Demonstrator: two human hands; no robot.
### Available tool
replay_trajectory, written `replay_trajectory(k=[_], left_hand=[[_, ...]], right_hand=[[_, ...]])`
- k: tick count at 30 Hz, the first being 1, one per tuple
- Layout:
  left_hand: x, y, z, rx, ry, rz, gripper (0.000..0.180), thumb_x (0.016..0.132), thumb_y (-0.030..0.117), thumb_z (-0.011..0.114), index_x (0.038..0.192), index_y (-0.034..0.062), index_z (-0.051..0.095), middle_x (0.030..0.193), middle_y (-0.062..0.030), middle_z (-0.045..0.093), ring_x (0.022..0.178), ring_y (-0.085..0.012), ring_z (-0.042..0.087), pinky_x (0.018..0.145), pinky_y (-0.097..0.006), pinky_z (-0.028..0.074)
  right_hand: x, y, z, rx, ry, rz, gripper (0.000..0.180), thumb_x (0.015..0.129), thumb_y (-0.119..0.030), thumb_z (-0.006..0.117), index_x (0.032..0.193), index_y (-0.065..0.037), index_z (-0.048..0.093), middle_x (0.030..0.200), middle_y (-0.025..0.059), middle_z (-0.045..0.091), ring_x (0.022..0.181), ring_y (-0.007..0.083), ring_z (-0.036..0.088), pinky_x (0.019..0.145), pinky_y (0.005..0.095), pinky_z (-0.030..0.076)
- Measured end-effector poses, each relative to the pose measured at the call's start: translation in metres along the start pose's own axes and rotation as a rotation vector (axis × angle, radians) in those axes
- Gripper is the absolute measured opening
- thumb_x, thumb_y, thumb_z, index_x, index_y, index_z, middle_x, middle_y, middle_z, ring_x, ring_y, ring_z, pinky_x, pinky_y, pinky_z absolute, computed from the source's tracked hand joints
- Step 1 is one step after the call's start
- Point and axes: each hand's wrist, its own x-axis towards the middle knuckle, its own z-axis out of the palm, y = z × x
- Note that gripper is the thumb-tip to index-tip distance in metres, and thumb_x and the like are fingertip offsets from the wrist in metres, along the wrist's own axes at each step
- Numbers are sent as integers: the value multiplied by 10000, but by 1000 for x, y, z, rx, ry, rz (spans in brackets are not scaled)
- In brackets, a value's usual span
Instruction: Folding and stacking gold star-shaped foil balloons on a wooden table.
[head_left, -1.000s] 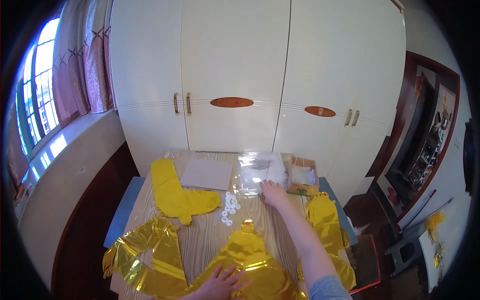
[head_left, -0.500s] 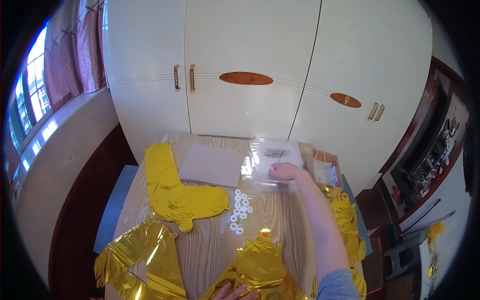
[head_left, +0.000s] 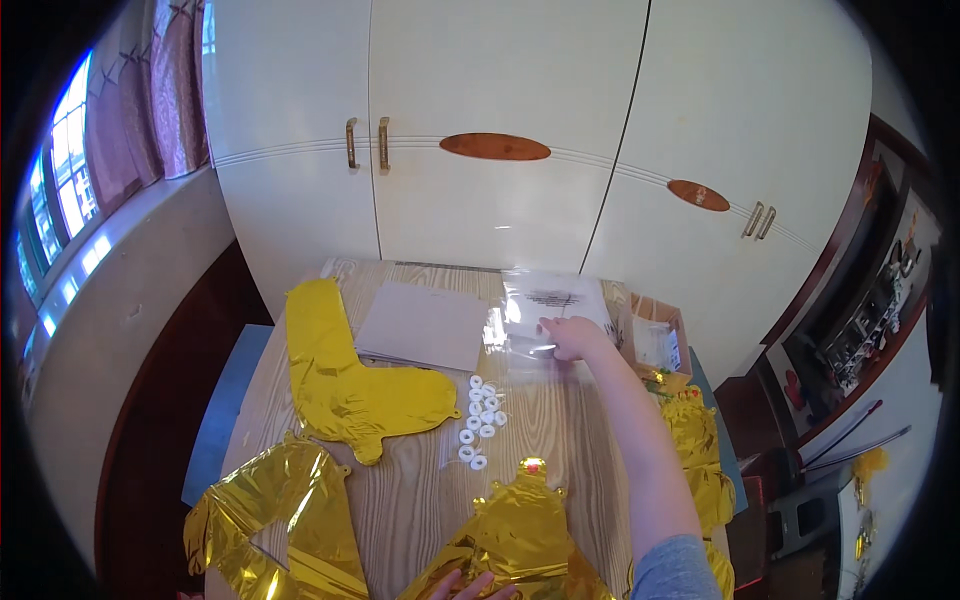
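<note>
My right hand (head_left: 572,338) reaches across the table to a clear plastic bag (head_left: 530,352) at the far side. Its fingers are bent against the film and appear to pinch it; the exact grip is hard to make out. At the lower edge, my left hand (head_left: 474,588) rests with spread fingers on a flat gold foil balloon (head_left: 515,520); only its fingers show. Left of that balloon lies another gold foil balloon (head_left: 315,510) with an opening in it. Beyond it is a flat L-shaped gold foil balloon (head_left: 345,385).
Several white rings (head_left: 487,417) lie mid-table. Behind them is a stack of greyish sheets (head_left: 425,325). An open cardboard box (head_left: 655,335) stands at the far right, with more gold foil (head_left: 700,460) along the right edge. A white cabinet (head_left: 490,220) borders the far side.
My right hand has shifted slightly on the plastic bag, its fingers more bent. My left hand stays on the gold foil. The whole view has tilted a little.
</note>
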Motion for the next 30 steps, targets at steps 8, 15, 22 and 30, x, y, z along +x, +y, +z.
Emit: replay_trajectory(k=[8, 15, 22, 30], left_hand=[[-2, 3, -6, 21, -50, -6, 615, 905, 567, 504, 1407, 213, 475, 1547, -88, 310, 1452, -347, 202, 1132, -622, 109], [0, 2, 6, -94, -131, -52, 651, 882, 561, 552, 1422, 216, 436, 1548, -85, 309, 1447, -348, 214, 1111, -635, 146], [-7, 3, 12, 221, 76, -2, 621, 900, 633, 462, 1432, 315, 419, 1486, -67, 397, 1377, -359, 334, 1086, -607, 265], [-8, 5, 20, 221, 154, 13, 640, 891, 636, 473, 1427, 288, 434, 1485, -91, 398, 1376, -396, 335, 1092, -602, 261]], right_hand=[[-12, -19, 14, -193, 139, -47, 235, 811, -129, 578, 1013, -31, 647, 961, 139, 702, 840, 321, 695, 733, 426, 561], [-61, -41, 25, -183, 161, -111, 245, 808, -181, 600, 980, -6, 585, 946, 163, 673, 780, 329, 692, 684, 446, 557], [-103, -87, 3, 87, 47, 136, 515, 835, -280, 578, 1235, 30, 488, 1214, 239, 596, 1096, 368, 609, 904, 475, 508], [-253, -157, -14, 390, 135, -132, 665, 880, -363, 581, 1394, 20, 402, 1455, 255, 391, 1357, 388, 374, 1134, 456, 299]])
